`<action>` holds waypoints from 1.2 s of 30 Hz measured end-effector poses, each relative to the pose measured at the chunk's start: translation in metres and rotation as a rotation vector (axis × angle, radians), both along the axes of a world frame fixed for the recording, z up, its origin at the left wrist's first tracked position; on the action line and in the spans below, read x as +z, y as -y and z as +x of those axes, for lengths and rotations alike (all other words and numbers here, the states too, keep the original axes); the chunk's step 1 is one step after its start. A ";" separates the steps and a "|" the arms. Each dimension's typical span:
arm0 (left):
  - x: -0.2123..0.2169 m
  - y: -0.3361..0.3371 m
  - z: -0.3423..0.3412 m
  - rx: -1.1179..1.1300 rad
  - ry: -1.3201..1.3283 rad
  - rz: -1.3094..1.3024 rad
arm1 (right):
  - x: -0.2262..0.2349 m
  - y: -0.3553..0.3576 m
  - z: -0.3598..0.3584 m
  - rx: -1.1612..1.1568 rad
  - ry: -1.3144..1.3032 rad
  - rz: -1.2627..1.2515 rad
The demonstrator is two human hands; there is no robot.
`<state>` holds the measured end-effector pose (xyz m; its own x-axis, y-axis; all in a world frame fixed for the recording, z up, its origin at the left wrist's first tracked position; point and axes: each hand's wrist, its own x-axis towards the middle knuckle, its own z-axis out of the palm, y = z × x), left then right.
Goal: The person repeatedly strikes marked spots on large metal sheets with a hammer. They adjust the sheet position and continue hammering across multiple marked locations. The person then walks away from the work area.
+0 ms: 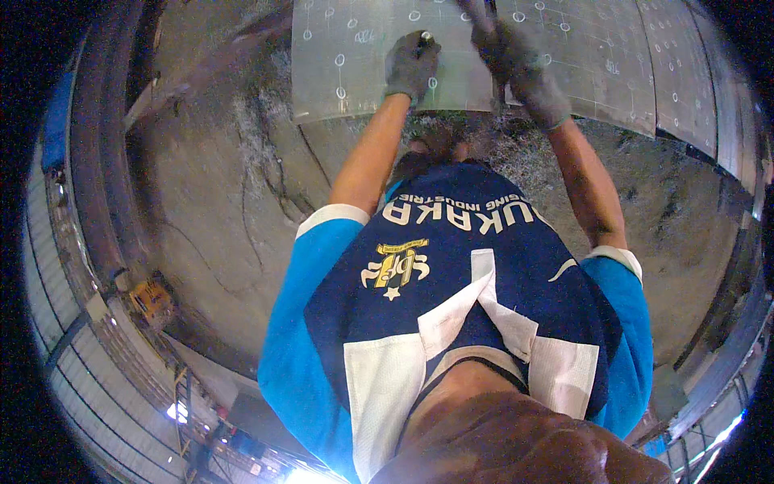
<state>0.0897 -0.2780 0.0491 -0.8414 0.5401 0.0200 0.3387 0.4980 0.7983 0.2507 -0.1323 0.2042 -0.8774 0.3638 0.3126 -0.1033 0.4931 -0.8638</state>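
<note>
My left hand (413,66), in a grey work glove, is closed around a short metal punch; only its bright round end (426,36) shows above the fist. It rests over a grey metal plate (363,89) marked with white chalk circles and lines. To the right, my gloved right hand (524,77) is raised above the plates and wrapped round a dark tool handle (477,14). That handle runs up past the top edge and is slightly blurred, so the tool's head is out of sight.
More chalk-marked plates (613,89) continue to the right, with a dark seam between them. Below lies a dirt floor (201,185) with a thin cable (278,181). Long dark steel beams (105,161) stand at the left, and a yellow machine (151,300) sits at lower left.
</note>
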 end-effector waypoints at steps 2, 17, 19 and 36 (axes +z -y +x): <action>-0.003 -0.003 -0.005 -0.058 0.038 0.026 | -0.015 -0.011 -0.012 0.071 -0.141 -0.021; 0.013 0.010 0.005 0.099 0.014 0.356 | -0.079 0.000 0.061 -0.105 0.769 0.135; 0.007 0.023 0.015 0.107 -0.007 0.466 | -0.107 -0.003 0.103 -0.229 0.656 -0.093; 0.047 0.034 0.056 -0.011 0.111 0.173 | -0.170 0.011 0.173 -0.243 0.554 0.138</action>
